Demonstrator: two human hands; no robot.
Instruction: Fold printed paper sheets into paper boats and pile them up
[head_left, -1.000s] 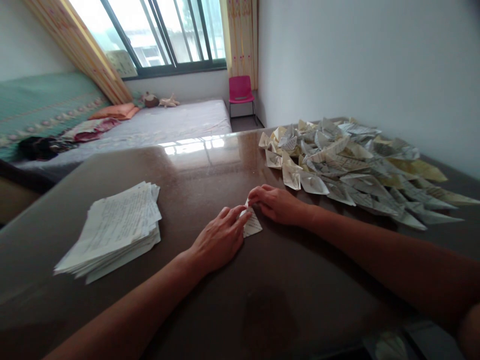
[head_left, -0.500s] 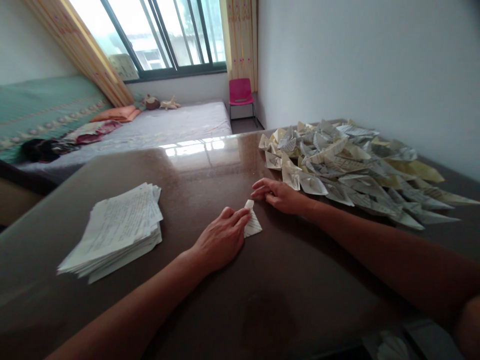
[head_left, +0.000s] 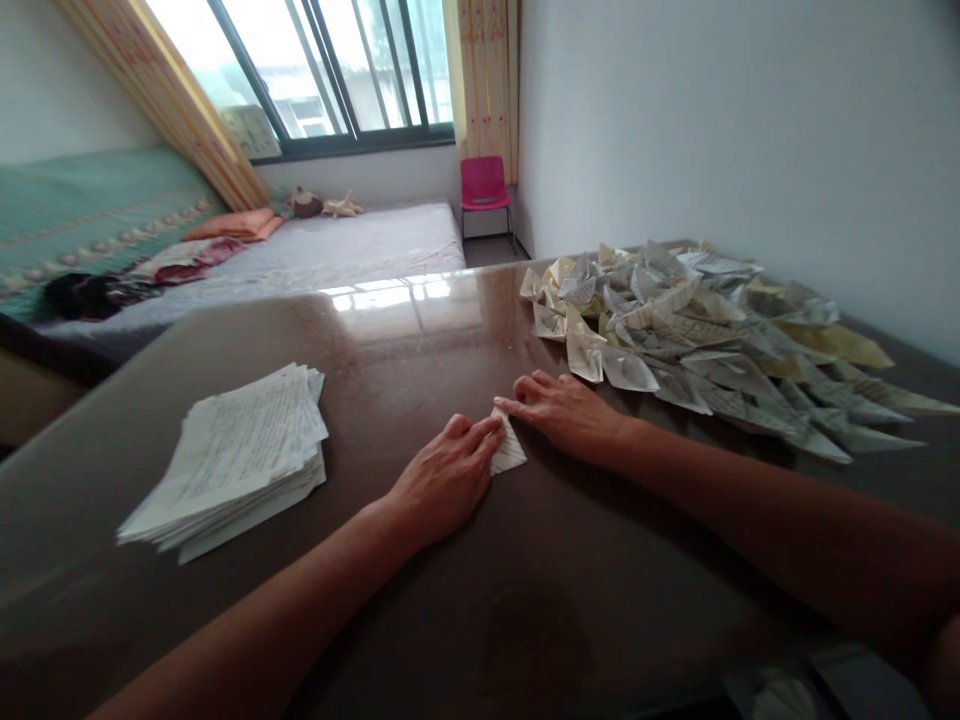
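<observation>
Two bare hands are meeting over a small folded paper (head_left: pixel 510 452) on a glossy brown desk (head_left: pixel 405 370). The left hand (head_left: pixel 448 478) is pressing the paper down with its fingers lying flat and close together, not clenched. The right hand (head_left: pixel 562 412) is reaching its index finger to the paper's far tip, its other fingers curling loosely. A stack of written sheets (head_left: pixel 232 440) is lying to the left; many folded paper shapes (head_left: pixel 675 320) are piling up at the right.
</observation>
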